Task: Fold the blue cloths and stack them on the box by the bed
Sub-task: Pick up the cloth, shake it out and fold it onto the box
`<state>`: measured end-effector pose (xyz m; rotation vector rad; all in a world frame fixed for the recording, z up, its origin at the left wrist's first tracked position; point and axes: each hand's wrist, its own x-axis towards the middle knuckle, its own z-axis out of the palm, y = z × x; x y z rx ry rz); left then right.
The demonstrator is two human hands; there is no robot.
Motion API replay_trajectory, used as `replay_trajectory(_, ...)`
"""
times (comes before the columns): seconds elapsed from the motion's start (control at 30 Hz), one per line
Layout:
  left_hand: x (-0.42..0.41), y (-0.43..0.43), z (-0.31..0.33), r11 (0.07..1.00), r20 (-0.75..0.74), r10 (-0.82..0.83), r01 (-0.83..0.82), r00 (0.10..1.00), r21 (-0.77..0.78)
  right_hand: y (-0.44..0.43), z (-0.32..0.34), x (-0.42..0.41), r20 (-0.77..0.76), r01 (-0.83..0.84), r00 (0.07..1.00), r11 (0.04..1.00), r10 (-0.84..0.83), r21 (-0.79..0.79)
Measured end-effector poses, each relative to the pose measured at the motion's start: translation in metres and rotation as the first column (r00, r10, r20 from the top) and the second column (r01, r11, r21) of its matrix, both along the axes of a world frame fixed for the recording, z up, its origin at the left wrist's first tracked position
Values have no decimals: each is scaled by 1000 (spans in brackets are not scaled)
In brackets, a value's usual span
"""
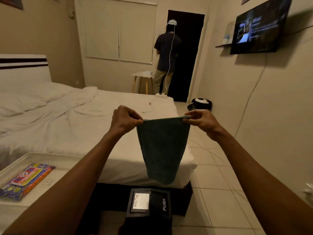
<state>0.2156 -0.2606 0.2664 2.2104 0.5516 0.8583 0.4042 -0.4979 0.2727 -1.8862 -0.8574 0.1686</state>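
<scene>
A dark blue-green cloth (162, 150) hangs in the air in front of me, over the foot corner of the bed (94, 133). My left hand (124, 120) pinches its top left corner and my right hand (199, 122) pinches its top right corner, so the top edge is stretched level. The cloth looks doubled over and its lower end dangles free. Below it stands a black box (149, 204) with two flaps marked PUSH, right at the foot of the bed.
A white perforated tray (55, 177) with a colourful packet (25, 180) sits at lower left. A person stands with their back to me by the dark doorway (186, 56). A wall TV (259, 28), a small bin (202, 103) and cables on the tiled floor lie to the right.
</scene>
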Motion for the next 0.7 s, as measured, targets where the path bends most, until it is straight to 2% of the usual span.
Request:
replay_trajectory(0.13, -4, -4, 21, 996, 14, -10, 9, 1000, 86, -16, 16, -11, -33, -66, 998, 989, 62, -130)
replay_trajectory(0.3, -12, -12, 23, 992, 37, -3, -1, 999, 128, -28, 16, -24, -45, -70, 997, 997, 69, -21)
replay_trajectory(0.4, -18, -11, 16, 993, 10, 13, -14, 1000, 119, -27, 10, -33, -6, -62, 998, 995, 61, -83)
replay_trajectory(0.5, -24, -9, 5, 994, 17, 29, -31, 999, 103, -23, 2, -39, 32, -29, 999, 998, 31, -64)
replay_trajectory(0.7, -30, 2, -21, 992, -50, 27, -20, 998, 128, -12, -26, -44, -1, -25, 1000, 995, 25, -97)
